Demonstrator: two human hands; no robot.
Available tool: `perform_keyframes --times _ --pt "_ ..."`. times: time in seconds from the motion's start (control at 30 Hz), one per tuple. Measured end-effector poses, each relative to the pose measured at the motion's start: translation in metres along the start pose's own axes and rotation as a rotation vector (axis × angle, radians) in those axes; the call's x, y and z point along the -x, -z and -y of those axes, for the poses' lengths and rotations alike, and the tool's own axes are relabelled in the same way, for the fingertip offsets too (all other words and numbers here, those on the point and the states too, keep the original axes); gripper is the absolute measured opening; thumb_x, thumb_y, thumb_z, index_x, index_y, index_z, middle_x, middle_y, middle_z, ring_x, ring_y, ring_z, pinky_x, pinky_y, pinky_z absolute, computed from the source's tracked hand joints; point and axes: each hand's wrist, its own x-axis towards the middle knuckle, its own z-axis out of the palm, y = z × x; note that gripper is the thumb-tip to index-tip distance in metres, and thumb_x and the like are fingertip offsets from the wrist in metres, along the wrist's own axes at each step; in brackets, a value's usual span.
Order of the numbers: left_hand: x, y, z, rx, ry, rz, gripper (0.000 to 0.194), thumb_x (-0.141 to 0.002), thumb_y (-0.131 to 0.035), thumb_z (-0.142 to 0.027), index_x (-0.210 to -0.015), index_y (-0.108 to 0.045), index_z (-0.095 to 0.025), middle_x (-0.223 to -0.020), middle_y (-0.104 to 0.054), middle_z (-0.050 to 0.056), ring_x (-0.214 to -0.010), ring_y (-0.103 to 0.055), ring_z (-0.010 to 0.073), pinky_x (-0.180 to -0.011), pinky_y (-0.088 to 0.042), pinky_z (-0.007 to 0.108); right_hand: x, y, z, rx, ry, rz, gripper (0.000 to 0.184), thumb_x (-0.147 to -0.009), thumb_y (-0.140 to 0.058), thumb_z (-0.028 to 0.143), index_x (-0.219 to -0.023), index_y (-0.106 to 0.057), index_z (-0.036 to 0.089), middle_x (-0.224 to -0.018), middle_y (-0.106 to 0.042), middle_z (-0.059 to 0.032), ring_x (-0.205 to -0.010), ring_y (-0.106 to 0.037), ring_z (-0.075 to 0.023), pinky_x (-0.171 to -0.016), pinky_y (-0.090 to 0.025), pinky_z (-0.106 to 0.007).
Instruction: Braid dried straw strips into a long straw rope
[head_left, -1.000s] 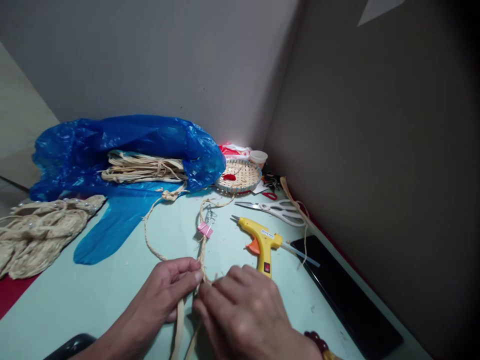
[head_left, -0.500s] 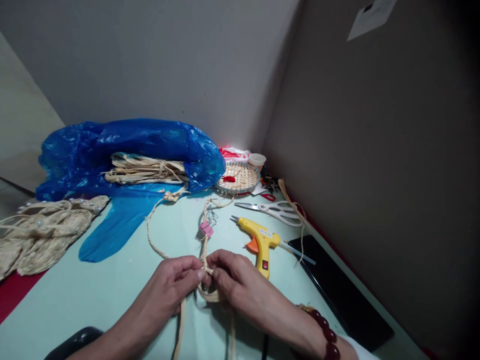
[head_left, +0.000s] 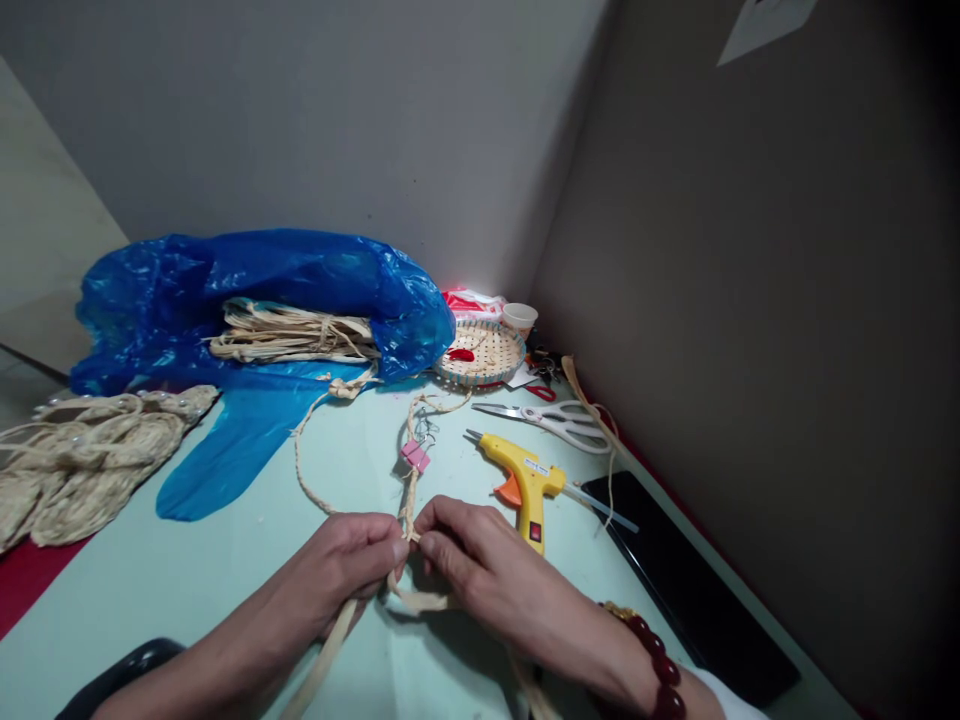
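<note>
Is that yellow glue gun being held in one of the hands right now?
No, the glue gun lies on the table, while both hands pinch the pale braid.

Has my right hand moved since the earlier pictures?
Yes. Your right hand has moved forward from its place a second ago: its fingertips are now closer to the pink clip, which has stayed put beside the glue gun.

No text legible; glue gun's [head_left: 529,475] label blurred.
</note>
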Motion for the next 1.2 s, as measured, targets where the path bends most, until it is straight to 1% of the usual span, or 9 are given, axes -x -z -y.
perform_keyframes --times 0.23,0.5,0.73,0.8,0.87,0.93,1.0,1.07,1.2 --pt "0.0 0.005 0.001 -0.133 -0.034 0.053 0.036 -0.077 -0.056 -0.051 -0.062 -0.041 -0.022 -0.055 -0.03 -0.009 -0.05 -0.024 0.0093 -0.046 -0.017 0.023 -0.007 -0.011 -0.004 -0.176 -0.086 -0.018 0.019 -0.09 -0.051 0.029 -0.079 -0.061 0.017 -0.066 -0.051 0.0024 -0.062 -0.043 -0.01 -0.054 -0.03 -0.021" --pt "0.002 0.009 -0.006 -0.197 -0.13 0.013 0.029 -0.08 -0.056 -0.042 -0.064 -0.058 -0.018 -0.058 -0.047 -0.004 -0.057 -0.038 0.0125 -0.054 -0.029 0.024 -0.011 -0.005 -0.006 -0.428 -0.074 0.118 0.018 -0.092 -0.044 0.024 -0.079 -0.054 0.016 -0.066 -0.057 0.0001 -0.059 -0.049 -0.01 -0.057 -0.037 -0.021" --pt "0.009 -0.011 -0.001 0.432 -0.113 0.003 0.012 -0.081 -0.062 -0.026 -0.075 -0.067 -0.017 -0.076 -0.065 0.003 -0.075 -0.057 0.0158 -0.072 -0.045 0.025 -0.011 -0.001 -0.009 -0.32 0.028 0.079 0.016 -0.093 -0.046 0.025 -0.081 -0.054 0.018 -0.075 -0.06 -0.0001 -0.07 -0.054 -0.011 -0.064 -0.039 -0.02" --pt "0.011 -0.016 0.002 0.568 -0.079 -0.027 0.008 -0.08 -0.064 -0.023 -0.076 -0.067 -0.017 -0.077 -0.066 0.003 -0.074 -0.058 0.0147 -0.069 -0.048 0.024 -0.011 -0.002 -0.011 -0.288 0.026 0.071 0.016 -0.092 -0.046 0.026 -0.081 -0.054 0.018 -0.073 -0.059 0.0002 -0.068 -0.054 -0.011 -0.063 -0.039 -0.02" --pt "0.013 -0.016 0.004 0.651 -0.012 -0.05 0.007 -0.077 -0.067 -0.022 -0.074 -0.065 -0.017 -0.063 -0.06 -0.001 -0.055 -0.052 0.0096 -0.052 -0.044 0.018 -0.011 -0.004 -0.012 -0.342 -0.015 0.11 0.016 -0.093 -0.044 0.027 -0.082 -0.052 0.018 -0.069 -0.057 0.0011 -0.061 -0.053 -0.0103 -0.059 -0.039 -0.02" --pt "0.013 -0.014 0.005 0.663 0.048 -0.038 0.012 -0.074 -0.071 -0.024 -0.071 -0.061 -0.018 -0.048 -0.044 -0.008 -0.038 -0.028 0.0033 -0.037 -0.025 0.013 -0.01 -0.006 -0.01 -0.43 -0.07 0.152 0.015 -0.093 -0.042 0.027 -0.083 -0.051 0.018 -0.067 -0.056 0.002 -0.053 -0.049 -0.0089 -0.054 -0.039 -0.02" --pt "0.011 -0.01 0.005 0.551 0.065 -0.013 0.017 -0.076 -0.07 -0.029 -0.069 -0.058 -0.018 -0.042 -0.028 -0.013 -0.038 -0.008 0.0024 -0.035 -0.009 0.015 -0.009 -0.008 -0.008 -0.439 -0.112 0.132 0.015 -0.091 -0.043 0.026 -0.081 -0.051 0.018 -0.068 -0.054 0.0022 -0.049 -0.043 -0.0075 -0.049 -0.034 -0.019" --pt "0.01 -0.007 0.004 0.327 0.045 -0.026 0.023 -0.081 -0.063 -0.037 -0.069 -0.055 -0.019 -0.04 -0.021 -0.014 -0.039 -0.003 0.0039 -0.037 -0.005 0.018 -0.008 -0.01 -0.005 -0.401 -0.128 0.073 0.018 -0.09 -0.046 0.026 -0.076 -0.053 0.017 -0.066 -0.052 0.0022 -0.049 -0.038 -0.0071 -0.046 -0.029 -0.019" --pt "0.011 -0.009 0.002 -0.228 -0.169 -0.179 0.028 -0.083 -0.056 -0.039 -0.063 -0.05 -0.021 -0.05 -0.04 -0.007 -0.046 -0.032 0.0096 -0.044 -0.024 0.021 -0.006 -0.017 -0.004 -0.332 -0.101 -0.082 0.021 -0.087 -0.051 0.029 -0.073 -0.057 0.016 -0.06 -0.046 0.0036 -0.054 -0.036 -0.0087 -0.048 -0.026 -0.021"
